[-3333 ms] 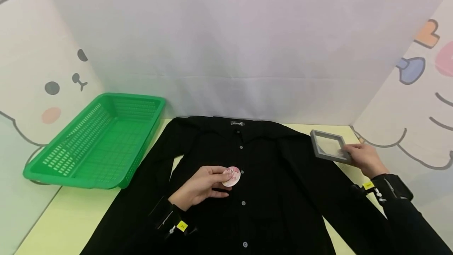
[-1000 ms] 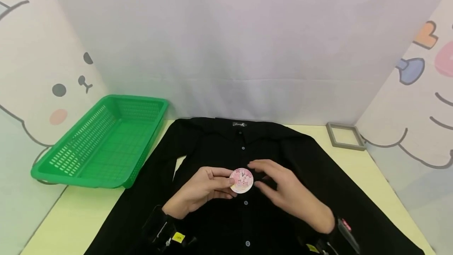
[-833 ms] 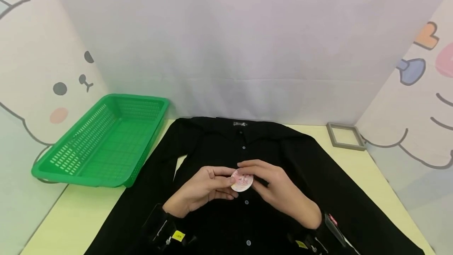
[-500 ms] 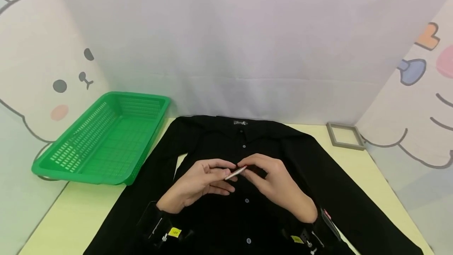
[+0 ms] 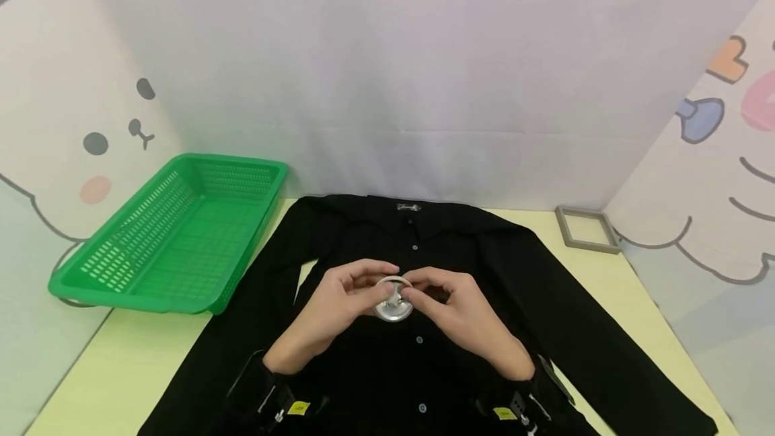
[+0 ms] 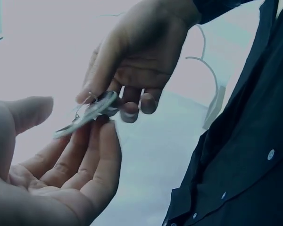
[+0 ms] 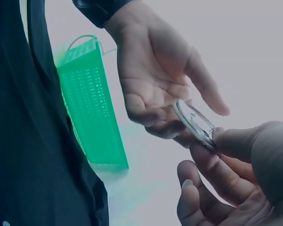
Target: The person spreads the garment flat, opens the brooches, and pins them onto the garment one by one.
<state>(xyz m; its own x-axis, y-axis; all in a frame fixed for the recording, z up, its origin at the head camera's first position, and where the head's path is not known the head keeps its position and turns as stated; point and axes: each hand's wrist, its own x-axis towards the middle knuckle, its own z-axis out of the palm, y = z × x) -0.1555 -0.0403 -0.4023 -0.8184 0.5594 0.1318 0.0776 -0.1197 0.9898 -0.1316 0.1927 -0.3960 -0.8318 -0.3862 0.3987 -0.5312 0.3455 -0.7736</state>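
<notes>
A round pin badge (image 5: 393, 312) is held over the black shirt (image 5: 369, 247), its silver back facing up. In both wrist views a wire pin stands up from the back of the badge (image 6: 90, 113). My right hand (image 5: 469, 311) pinches the badge's edge between thumb and index finger. From beneath, the fingertips of my left hand (image 5: 333, 308) support the badge (image 7: 191, 123). The left thumb (image 7: 207, 87) stands off the badge in the wrist views. The shirt lies spread front up, with its buttons down the middle.
An upright-sided green plastic basket (image 5: 175, 305) stands on the left of the pale yellow table (image 5: 91, 362). At the back right lies a thin grey square frame (image 5: 568, 229). A white cloth wall (image 5: 424, 73) closes off the back, with cartoon-printed panels on both sides.
The grey frame has been set down at the back right. My right hand has come to the badge, which has turned from its pink printed face to its silver back. The left thumb has lifted.
</notes>
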